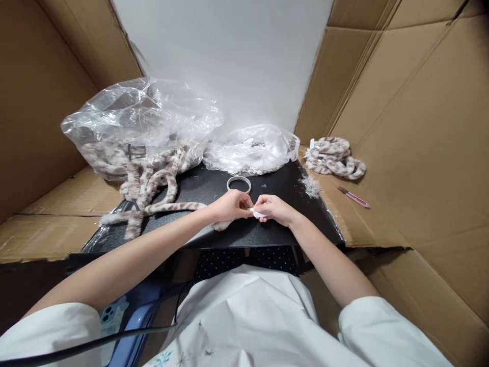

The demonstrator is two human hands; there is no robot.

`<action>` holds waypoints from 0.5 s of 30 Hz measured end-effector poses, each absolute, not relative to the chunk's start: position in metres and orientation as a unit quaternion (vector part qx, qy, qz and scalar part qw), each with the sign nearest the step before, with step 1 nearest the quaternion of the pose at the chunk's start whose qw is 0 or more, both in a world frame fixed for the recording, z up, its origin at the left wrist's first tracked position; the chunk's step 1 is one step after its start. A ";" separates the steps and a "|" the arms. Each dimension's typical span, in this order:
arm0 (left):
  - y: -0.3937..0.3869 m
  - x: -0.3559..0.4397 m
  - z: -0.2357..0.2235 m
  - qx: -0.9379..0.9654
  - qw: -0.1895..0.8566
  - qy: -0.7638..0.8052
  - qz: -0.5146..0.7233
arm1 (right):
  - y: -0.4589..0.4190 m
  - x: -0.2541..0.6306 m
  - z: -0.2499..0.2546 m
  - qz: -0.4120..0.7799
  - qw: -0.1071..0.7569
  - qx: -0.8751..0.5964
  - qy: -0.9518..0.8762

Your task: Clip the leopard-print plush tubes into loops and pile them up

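Presently, the left hand (237, 205) and right hand (275, 208) pinch a white piece (260, 214) between their fingers, near the front edge of the desk (313, 204). Adjustment appears in hand; the next move calls for steady fingertip control.

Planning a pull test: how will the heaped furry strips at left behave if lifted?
Probably floppy: the furry strips curl in loose loops. Likely to drag neighbours along, since they lie tangled. Perhaps light for their size, given the fluffy pile.
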State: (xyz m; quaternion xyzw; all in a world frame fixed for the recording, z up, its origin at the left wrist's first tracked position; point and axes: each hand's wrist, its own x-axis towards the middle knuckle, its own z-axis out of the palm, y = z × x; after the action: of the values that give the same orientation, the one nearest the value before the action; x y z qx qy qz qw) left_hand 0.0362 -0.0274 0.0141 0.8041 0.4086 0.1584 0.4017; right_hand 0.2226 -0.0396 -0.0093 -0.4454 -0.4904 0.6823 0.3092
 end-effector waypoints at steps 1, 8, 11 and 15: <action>-0.030 0.037 0.014 0.833 0.336 0.409 0.158 | -0.040 0.222 -0.009 0.682 0.307 -0.450 -0.488; -0.045 0.047 0.011 0.918 0.042 0.388 0.070 | -0.036 0.222 -0.008 0.702 0.293 -0.457 -0.461; -0.042 0.045 0.015 0.920 0.040 0.375 0.110 | -0.034 0.227 -0.008 0.736 0.310 -0.434 -0.417; -0.029 0.028 0.045 0.861 0.131 0.389 0.300 | -0.033 0.236 -0.007 0.788 0.312 -0.396 -0.354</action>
State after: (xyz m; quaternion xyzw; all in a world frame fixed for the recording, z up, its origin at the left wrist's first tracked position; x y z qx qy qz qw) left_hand 0.0281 -0.0290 0.0455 0.8613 0.3890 0.2996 0.1306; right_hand 0.2356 -0.0332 -0.0067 -0.3958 -0.3543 0.7875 0.3124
